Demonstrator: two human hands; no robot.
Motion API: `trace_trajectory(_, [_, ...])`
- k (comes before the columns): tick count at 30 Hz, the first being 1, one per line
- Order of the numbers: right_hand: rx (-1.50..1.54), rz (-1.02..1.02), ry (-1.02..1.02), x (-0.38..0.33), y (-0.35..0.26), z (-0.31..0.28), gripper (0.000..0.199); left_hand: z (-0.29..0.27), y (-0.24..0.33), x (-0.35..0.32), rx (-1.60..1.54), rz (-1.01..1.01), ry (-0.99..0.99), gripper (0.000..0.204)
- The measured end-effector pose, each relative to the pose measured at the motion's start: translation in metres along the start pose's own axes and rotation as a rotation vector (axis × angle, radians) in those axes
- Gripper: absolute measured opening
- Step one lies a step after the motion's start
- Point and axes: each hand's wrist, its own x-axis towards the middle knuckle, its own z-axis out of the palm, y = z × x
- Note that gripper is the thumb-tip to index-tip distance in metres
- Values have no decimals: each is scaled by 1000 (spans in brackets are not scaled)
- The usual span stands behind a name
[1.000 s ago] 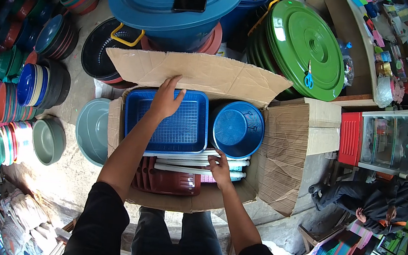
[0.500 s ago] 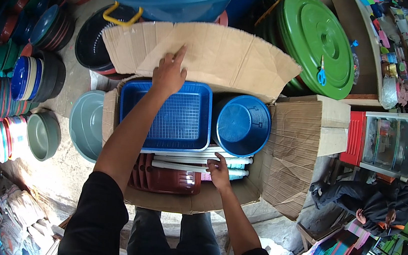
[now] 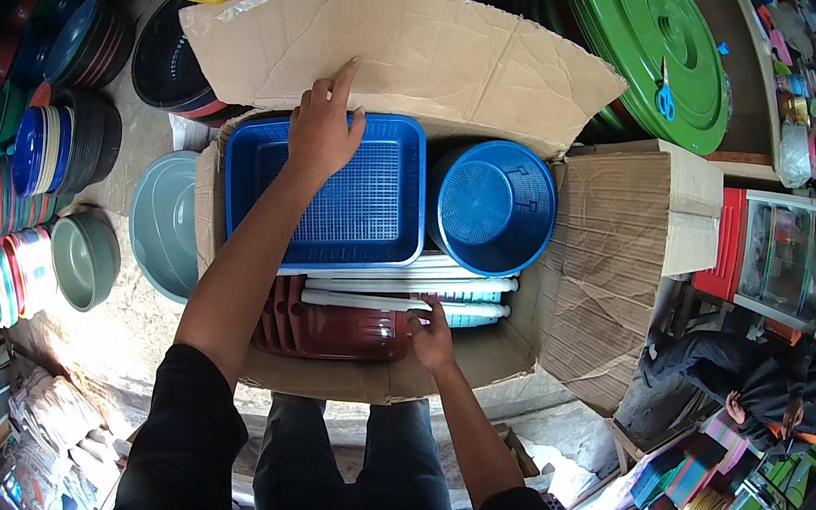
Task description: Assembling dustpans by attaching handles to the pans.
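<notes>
Cardboard box [image 3: 587,275] stands open on the ground in front of the person, packed with plastic ware, and it fills more of the view than it did a second ago, so the head has come lower and closer over it. To its left, outside the box, sit a grey basin [image 3: 162,223] and stacks of coloured bowls [image 3: 42,153]. Left hand [image 3: 325,130] has slid forward since then: a second ago it lay on the far edge of the blue rectangular basket [image 3: 358,204], and now its fingers are spread, one pointing up, pressed flat against the box's rear flap [image 3: 431,56]. It grips nothing. That suggests the flap is being pushed back or steadied to keep the opening clear. Below the basket lie white slatted pieces [image 3: 405,285] and a stack of dark red trays [image 3: 339,333]. Right hand [image 3: 434,339] has hardly moved; it rests at the near edge of the box, fingers bent down onto the red trays beside the white pieces, and whether it pinches anything I cannot tell. Further right a round blue basket [image 3: 491,207] fills the box's far corner, and a green lid [image 3: 654,41] leans beyond.
</notes>
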Motion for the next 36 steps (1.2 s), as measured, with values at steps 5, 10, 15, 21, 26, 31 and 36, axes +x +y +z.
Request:
trace_trajectory(5, [-122, -57, 42, -4, 22, -8, 48, 0, 1, -31, -115, 59, -6, 57])
trace_trajectory(10, [-509, -83, 63, -1, 24, -1, 45, 7, -13, -134, -386, -25, 3, 31])
trace_trajectory(15, [-1039, -261, 62, 23, 42, 8, 49, 44, -31, -296, -515, -239, -219, 20])
trace_trajectory(21, [-1379, -426, -41, 56, 57, 20, 45, 74, -49, -378, -261, -559, -280, 52])
trace_trajectory(26, [-1429, -445, -47, 67, 64, 23, 39, 85, -54, -379, -341, -683, -317, 69])
trace_trajectory(31, [-1488, -499, -23, 59, 57, 29, 29, 92, -66, -381, -421, -737, -279, 73])
trace_trajectory(36, [-1445, -501, -37, 38, 43, 28, 36, 76, -66, -373, -477, -732, -258, 72])
